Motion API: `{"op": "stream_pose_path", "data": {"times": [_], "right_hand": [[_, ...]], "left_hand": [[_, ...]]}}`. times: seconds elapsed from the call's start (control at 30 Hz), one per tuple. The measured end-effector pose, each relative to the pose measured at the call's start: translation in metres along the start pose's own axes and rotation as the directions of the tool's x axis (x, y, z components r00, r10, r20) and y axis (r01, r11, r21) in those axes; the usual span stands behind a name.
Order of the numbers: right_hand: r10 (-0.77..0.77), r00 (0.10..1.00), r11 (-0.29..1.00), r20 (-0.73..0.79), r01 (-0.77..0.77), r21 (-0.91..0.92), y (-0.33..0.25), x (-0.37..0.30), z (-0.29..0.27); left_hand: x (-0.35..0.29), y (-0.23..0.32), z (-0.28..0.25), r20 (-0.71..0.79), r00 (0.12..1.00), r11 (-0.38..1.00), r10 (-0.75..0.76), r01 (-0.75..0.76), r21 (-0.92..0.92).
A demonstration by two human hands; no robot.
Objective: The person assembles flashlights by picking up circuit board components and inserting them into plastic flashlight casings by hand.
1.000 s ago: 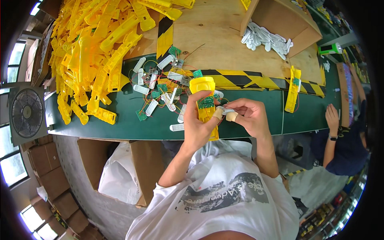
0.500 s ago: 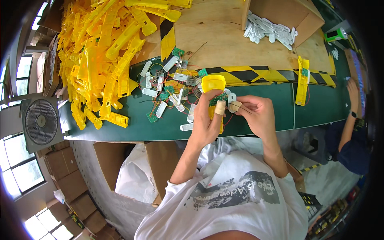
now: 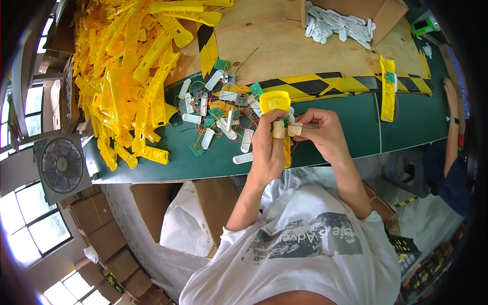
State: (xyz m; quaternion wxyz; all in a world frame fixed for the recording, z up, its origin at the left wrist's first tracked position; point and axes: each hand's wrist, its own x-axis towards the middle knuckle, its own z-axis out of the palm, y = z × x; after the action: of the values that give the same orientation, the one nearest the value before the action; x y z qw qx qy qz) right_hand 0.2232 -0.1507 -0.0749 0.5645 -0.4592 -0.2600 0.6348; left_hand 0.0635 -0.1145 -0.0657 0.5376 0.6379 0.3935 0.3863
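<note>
My left hand (image 3: 269, 150) is closed around a yellow plastic housing (image 3: 275, 101), whose wide rounded end sticks up above the fingers. A green circuit board (image 3: 284, 120) shows partly in the housing, between the fingers. My right hand (image 3: 329, 136) pinches close against the board, its taped fingertip near the taped left thumb; what it grips is mostly hidden. A thin dark strand lies along its fingers. Left of my hands lies a tangle of white plastic-cased parts (image 3: 207, 138), green boards (image 3: 196, 149) and coloured wires.
Yellow housings form a large heap (image 3: 119, 76) at the left. A cardboard box (image 3: 390, 20) with white plastic pieces (image 3: 338, 25) stands at the far right. Beside striped tape (image 3: 356, 84) lies another wired housing (image 3: 388, 101). Another person's arm (image 3: 452, 127) rests at the right edge.
My right fingers have closed in on the board, and the white piece seen between my hands is now mostly covered. The left hand still holds the housing. The whole view has shifted slightly.
</note>
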Motion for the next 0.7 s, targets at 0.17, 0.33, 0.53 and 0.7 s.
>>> {"op": "stream_pose_path", "data": {"times": [0.17,0.33,0.53,0.7], "right_hand": [[0.09,0.995,0.994,0.048,-0.092,0.053,0.004,0.002,-0.007],[-0.015,0.992,0.994,0.124,0.001,0.11,-0.004,-0.002,-0.005],[-0.006,0.977,0.973,0.212,-0.043,0.226,0.018,0.0,-0.018],[0.024,0.989,0.957,0.144,-0.065,0.281,0.017,0.0,-0.017]], "left_hand": [[0.002,0.007,0.003,0.003,0.996,0.99,0.091,-0.09,0.104],[-0.003,0.012,-0.007,0.165,0.971,0.953,-0.172,0.206,-0.222],[-0.003,0.018,-0.003,0.169,0.984,0.997,-0.056,0.063,-0.042],[-0.003,0.016,0.0,0.163,0.987,0.998,0.017,-0.026,0.053]]}}
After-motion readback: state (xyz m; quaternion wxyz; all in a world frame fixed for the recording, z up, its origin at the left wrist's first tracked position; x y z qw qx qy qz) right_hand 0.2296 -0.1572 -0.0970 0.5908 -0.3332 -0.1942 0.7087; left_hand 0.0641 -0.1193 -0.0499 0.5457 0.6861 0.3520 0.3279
